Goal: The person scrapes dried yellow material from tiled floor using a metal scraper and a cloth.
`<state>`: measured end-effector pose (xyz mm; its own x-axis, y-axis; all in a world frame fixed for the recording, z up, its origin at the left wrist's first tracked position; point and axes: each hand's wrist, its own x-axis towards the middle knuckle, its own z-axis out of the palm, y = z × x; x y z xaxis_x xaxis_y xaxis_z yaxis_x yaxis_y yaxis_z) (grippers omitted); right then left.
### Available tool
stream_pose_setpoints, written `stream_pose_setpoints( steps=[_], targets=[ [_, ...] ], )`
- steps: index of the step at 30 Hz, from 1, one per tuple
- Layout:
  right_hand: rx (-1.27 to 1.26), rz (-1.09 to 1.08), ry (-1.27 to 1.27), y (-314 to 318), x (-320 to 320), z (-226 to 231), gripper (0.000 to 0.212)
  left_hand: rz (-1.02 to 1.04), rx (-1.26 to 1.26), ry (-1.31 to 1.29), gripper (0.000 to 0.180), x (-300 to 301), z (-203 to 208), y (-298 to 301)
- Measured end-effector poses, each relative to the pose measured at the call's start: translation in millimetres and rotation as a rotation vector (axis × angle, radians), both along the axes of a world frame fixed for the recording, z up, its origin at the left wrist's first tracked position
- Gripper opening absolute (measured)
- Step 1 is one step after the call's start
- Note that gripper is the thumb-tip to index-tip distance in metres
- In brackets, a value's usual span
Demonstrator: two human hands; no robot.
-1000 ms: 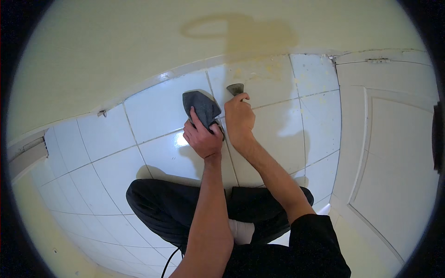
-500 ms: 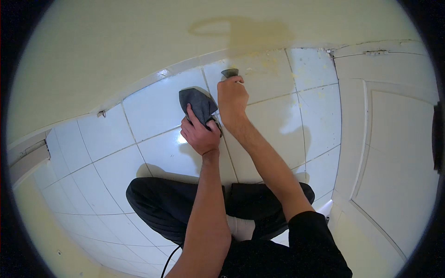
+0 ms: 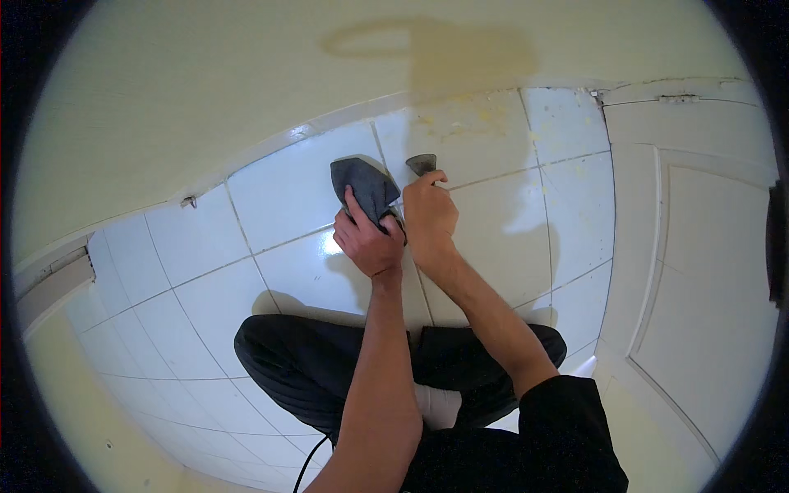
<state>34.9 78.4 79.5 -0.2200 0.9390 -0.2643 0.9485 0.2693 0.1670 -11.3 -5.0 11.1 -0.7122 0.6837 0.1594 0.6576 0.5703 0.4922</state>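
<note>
Pressed on the white floor tiles [image 3: 312,271], a dark grey cloth [image 3: 362,185] is held by my left hand [image 3: 368,240], one finger stretched along its top. Just to the right, my right hand [image 3: 432,212] is closed round the handle of a scraper [image 3: 422,164]. Its flared metal blade points toward the wall; the handle is hidden inside my fist. Beyond the blade, yellowish smears and flecks [image 3: 472,123] mark the tile along the wall's foot. I cannot tell whether the blade touches the floor.
A cream wall [image 3: 246,99] with a low tiled skirting rises ahead. To the right stands a pale panelled door [image 3: 715,230]. My crossed legs [image 3: 296,361] in black trousers lie close below my hands, and a thin black cable [image 3: 306,464] runs near my left elbow.
My right hand has drawn the scraper back from the wall, toward me. The left hand stays on the cloth, while the whole view has shifted slightly.
</note>
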Motion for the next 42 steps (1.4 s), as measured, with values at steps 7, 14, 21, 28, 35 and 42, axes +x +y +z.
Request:
stream_pose_setpoints(
  steps=[7,14,21,28,35,42],
  targets=[
    [0.112,-0.042,-0.040,32,6,-17,0.048,-0.024,0.044,0.084,0.076,4,-3,3],
    [0.002,-0.173,0.019,22,4,-21,0.041,0.004,-0.028,-0.015,0.077,6,1,2],
    [0.110,-0.098,-0.028,0,12,-24,0.044,-0.007,0.023,0.080,0.075,2,-3,2],
    [0.192,-0.050,-0.038,49,37,-28,0.047,-0.017,0.041,0.081,0.075,5,-4,6],
    [0.101,-0.141,-0.142,-15,37,-35,0.045,0.001,0.031,0.099,0.075,3,-1,2],
    [0.114,-0.142,-0.098,38,35,-35,0.044,0.002,0.024,-0.001,0.078,5,-1,4]
  ],
)
